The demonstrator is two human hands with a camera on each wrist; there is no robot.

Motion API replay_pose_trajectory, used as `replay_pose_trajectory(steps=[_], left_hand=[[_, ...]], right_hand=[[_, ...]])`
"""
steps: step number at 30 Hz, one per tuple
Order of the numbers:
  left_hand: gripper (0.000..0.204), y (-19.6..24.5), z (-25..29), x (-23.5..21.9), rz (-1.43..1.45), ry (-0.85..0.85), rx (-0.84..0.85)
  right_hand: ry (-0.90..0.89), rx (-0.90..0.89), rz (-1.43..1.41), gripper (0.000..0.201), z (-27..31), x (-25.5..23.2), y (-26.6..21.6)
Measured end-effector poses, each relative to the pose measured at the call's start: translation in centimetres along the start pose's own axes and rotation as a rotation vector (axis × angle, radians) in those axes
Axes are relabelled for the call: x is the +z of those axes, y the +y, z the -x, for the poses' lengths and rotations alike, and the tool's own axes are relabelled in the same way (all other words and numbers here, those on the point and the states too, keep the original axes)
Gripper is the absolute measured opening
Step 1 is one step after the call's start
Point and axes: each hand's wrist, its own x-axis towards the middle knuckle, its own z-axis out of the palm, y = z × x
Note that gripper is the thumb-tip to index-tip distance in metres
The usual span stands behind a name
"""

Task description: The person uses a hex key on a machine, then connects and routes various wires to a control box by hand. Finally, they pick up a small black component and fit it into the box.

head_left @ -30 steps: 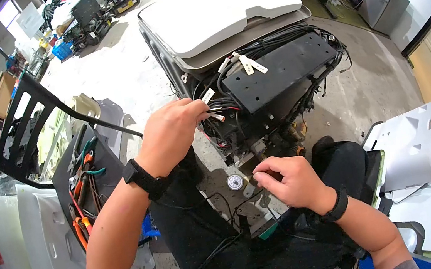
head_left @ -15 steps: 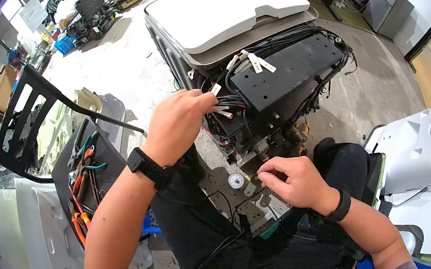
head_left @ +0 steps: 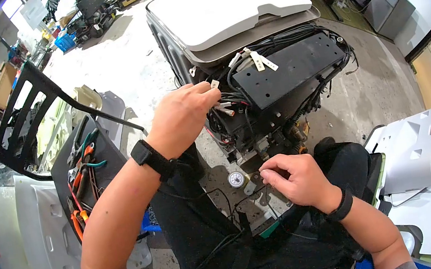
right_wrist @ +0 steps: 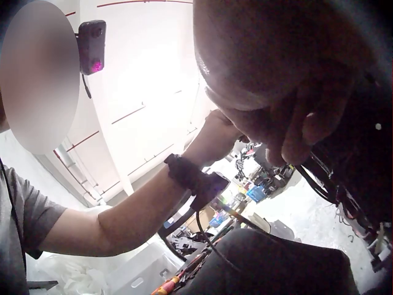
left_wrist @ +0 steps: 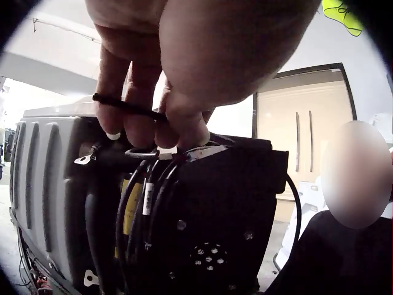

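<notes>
My left hand [head_left: 183,114] is at the near left corner of the machine's black metal box [head_left: 290,72], over a bundle of black cables [head_left: 233,95] with white labels. In the left wrist view its thumb and fingers pinch a thin black cable [left_wrist: 126,106], whose end sticks out past the fingers. Lower down, my right hand [head_left: 303,180] has thumb and index finger together on a thin black cable [head_left: 252,196], beside a small round gauge [head_left: 236,179]. The right fingertips are partly hidden in the right wrist view.
A white cover [head_left: 235,10] tops the machine. To the left, pliers and screwdrivers [head_left: 84,178] lie on a dark chair seat [head_left: 112,173]. White plastic panels [head_left: 411,160] are stacked at the right. Loose cables cross the person's lap.
The head view has shifted slightly, so the machine sits farther right in it. My left hand has moved slightly up and right along the cable bundle. The right hand keeps its pinch near the gauge.
</notes>
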Motion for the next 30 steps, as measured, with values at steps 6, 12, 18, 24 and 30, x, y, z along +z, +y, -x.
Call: replay_pose_trajectory(steps=[6, 12, 18, 24, 30], left_hand=[[0.022, -1.5, 0.3, 1.4, -0.003, 0.031, 0.073], [0.027, -2.6, 0.0, 2.1, -0.018, 0.098, 0.202], [0.026, -2.8, -0.3, 2.2, -0.051, 0.173, 0.283], [0.024, -2.7, -0.9, 1.6, -0.102, 0.22, 0.372], [0.025, -2.8, -1.0, 1.9, -0.11, 0.215, 0.358]], right_hand=[[0.105, -0.114, 0.017, 0.01, -1.8, -1.1, -1.9], [0.322, -0.527, 0.315, 0.011, -5.9, -3.2, -3.3], [0.28, -0.603, 0.495, 0.024, -8.5, -2.6, -2.7], [0.246, -0.586, 0.627, 0.026, -8.9, -2.0, -1.9], [0.254, -0.604, 0.726, 0.025, -8.8, -1.8, -2.1]])
